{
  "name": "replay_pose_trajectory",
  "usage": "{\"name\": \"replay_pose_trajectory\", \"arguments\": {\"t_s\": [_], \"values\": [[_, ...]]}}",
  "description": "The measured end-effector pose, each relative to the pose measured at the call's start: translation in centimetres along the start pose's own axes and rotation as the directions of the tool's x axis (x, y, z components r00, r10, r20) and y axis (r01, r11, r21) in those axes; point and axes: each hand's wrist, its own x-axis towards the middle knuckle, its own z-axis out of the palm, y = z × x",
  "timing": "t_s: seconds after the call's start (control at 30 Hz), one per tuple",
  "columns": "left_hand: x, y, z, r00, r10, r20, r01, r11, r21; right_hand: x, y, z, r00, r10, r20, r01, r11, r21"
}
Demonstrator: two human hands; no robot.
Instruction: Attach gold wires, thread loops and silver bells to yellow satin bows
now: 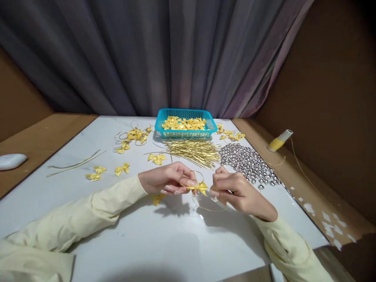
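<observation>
My left hand (176,179) is closed in a pinch on a yellow ribbon bow (200,188), held above the white table. A thin gold wire loop (202,175) rises from the bow, and a small silvery piece hangs below its middle. Right beside the bow, the fingers of my right hand (235,190) are pressed together; a whitish bit shows under them, but what they grip is mostly hidden. A thin cord (210,210) curves from beneath the bow toward my right hand. Another yellow bow (158,199) lies under my left wrist, partly covered.
A blue basket (185,135) of yellow bows stands at the back. Before it lie gold wire pieces (194,152), with silver bells (249,162) to their right. Looped bows (136,136) lie left. A cord spool (280,141) and white scraps (327,223) are on the right ledge.
</observation>
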Motion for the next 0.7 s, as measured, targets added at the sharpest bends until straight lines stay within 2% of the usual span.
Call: {"name": "replay_pose_trajectory", "arguments": {"t_s": [0.7], "values": [[0.03, -0.16, -0.28, 0.999, 0.017, 0.029, -0.018, 1.0, 0.022, 0.0, -0.01, 0.04, 1.0, -0.006, -0.001, 0.006, 1.0, 0.013]]}}
